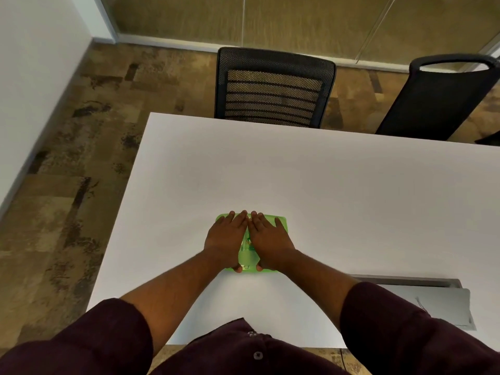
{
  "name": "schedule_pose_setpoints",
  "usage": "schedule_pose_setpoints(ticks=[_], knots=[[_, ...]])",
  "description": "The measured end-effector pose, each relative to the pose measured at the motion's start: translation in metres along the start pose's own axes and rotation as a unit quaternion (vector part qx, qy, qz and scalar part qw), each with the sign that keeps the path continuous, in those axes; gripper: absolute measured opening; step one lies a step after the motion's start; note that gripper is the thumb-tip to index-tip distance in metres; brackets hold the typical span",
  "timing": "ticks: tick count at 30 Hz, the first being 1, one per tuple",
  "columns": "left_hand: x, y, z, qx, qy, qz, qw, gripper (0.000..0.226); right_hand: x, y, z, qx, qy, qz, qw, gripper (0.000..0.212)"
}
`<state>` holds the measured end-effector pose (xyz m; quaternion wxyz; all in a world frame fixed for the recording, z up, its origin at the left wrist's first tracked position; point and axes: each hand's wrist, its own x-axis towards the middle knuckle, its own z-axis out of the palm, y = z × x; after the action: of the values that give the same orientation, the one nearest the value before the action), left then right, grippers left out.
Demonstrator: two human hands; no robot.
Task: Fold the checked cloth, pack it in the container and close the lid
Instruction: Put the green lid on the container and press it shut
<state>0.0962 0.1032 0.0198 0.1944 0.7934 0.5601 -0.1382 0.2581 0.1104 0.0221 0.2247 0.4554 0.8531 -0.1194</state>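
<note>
A translucent green container (247, 259) sits on the white table (297, 174), its green lid (282, 221) on top. My left hand (226, 236) lies flat on the left half of the lid, fingers spread, thumb hooked over the near edge. My right hand (270, 238) lies flat on the right half in the same way. The two hands nearly touch at the fingertips. Through the gap between them a patterned cloth (248, 243) shows faintly inside the container; most of it is hidden by the hands.
Two black chairs (273, 87) (443, 96) stand at the table's far edge. A grey cable hatch (414, 284) with an open flap (449, 307) is set in the table at the near right. The table's left edge drops to patterned carpet (67, 185).
</note>
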Motion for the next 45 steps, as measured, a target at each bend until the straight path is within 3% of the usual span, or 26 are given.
schedule_pose_setpoints(ticks=[5,16,23,38,42,45], knots=[[-0.001,-0.003,-0.001,0.008,-0.007,0.015,1.000,0.136,0.003,-0.006,-0.002,-0.012,-0.003,0.000,1.000,0.126],[-0.019,-0.030,0.011,-0.036,0.014,0.044,0.998,0.137,-0.013,0.032,0.005,0.070,-0.006,-0.007,0.998,0.149],[-0.026,-0.033,0.016,-0.045,0.017,0.033,0.998,0.143,-0.015,0.032,0.012,0.075,0.000,0.005,0.997,0.149],[-0.006,-0.013,-0.007,0.077,-0.004,0.005,0.997,0.150,-0.004,0.025,0.012,0.085,-0.008,0.041,0.995,0.153],[-0.011,-0.020,0.005,0.020,-0.018,0.000,1.000,0.152,-0.016,0.037,0.019,0.125,0.023,0.041,0.991,0.148],[-0.024,-0.030,0.019,-0.137,0.004,-0.034,0.990,0.150,-0.031,0.040,0.028,0.250,0.126,0.115,0.953,0.124]])
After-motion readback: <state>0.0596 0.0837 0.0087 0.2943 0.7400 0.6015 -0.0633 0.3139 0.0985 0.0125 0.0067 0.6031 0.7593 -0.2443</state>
